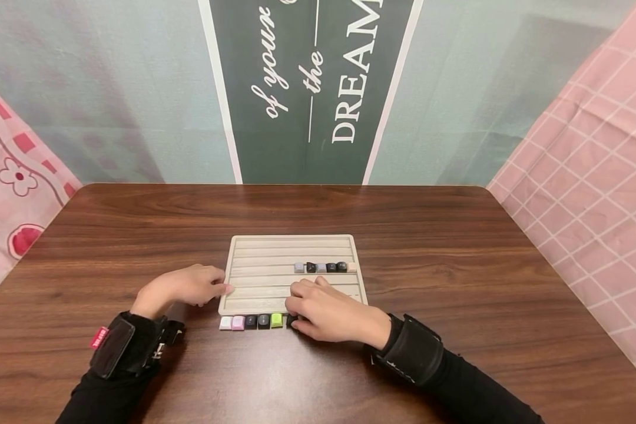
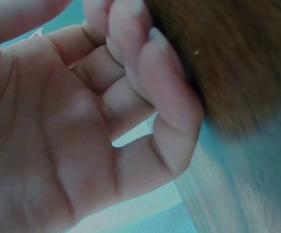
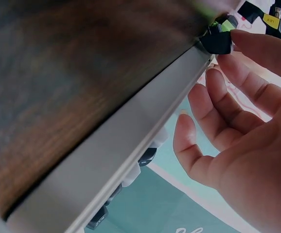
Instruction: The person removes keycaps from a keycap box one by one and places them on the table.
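A cream ridged tray [image 1: 265, 277] lies flat on the table. Along its near edge runs a row of keycaps: a white one [image 1: 225, 323], a pink one [image 1: 238, 323], two black ones and a lime green one [image 1: 277, 320]. At that row's right end my right hand [image 1: 325, 311] pinches a black keycap [image 3: 217, 42] between thumb and index finger, close to the tray's front wall. My left hand [image 1: 193, 284] touches the tray's left edge with its fingertips, fingers loosely bent, palm bare in the left wrist view.
On one tray ridge, toward the right, sits a line of keycaps: a grey one [image 1: 299, 268], a black one [image 1: 311, 268], several more and a peach one [image 1: 351, 267]. The brown wooden table [image 1: 456, 282] extends around the tray. Printed cloths [image 1: 307, 88] hang behind it.
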Tool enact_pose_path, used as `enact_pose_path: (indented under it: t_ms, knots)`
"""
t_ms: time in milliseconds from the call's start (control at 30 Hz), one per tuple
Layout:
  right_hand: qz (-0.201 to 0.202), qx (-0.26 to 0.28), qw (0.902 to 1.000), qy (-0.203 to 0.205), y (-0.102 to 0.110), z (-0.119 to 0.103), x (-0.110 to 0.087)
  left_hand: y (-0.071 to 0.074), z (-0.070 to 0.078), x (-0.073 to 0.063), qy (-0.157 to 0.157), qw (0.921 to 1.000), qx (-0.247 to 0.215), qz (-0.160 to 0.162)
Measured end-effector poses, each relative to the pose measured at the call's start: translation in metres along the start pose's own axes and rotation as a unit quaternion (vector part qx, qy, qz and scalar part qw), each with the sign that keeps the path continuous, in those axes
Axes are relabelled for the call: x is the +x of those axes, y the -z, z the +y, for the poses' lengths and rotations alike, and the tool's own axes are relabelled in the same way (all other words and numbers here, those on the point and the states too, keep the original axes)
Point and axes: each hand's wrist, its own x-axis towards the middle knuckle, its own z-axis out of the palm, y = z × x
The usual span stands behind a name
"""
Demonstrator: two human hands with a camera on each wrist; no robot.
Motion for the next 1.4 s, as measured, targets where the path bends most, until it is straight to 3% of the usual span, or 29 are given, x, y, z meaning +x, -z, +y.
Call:
enact_pose_path:
  t_ms: [1400]
  knots:
    - [-0.013, -0.034, 0.9993, -0.001, 0.0009, -0.0053, 0.0047, -0.0010, 0.0005, 0.0007, 0.005, 1.0000, -0.001, -0.003]
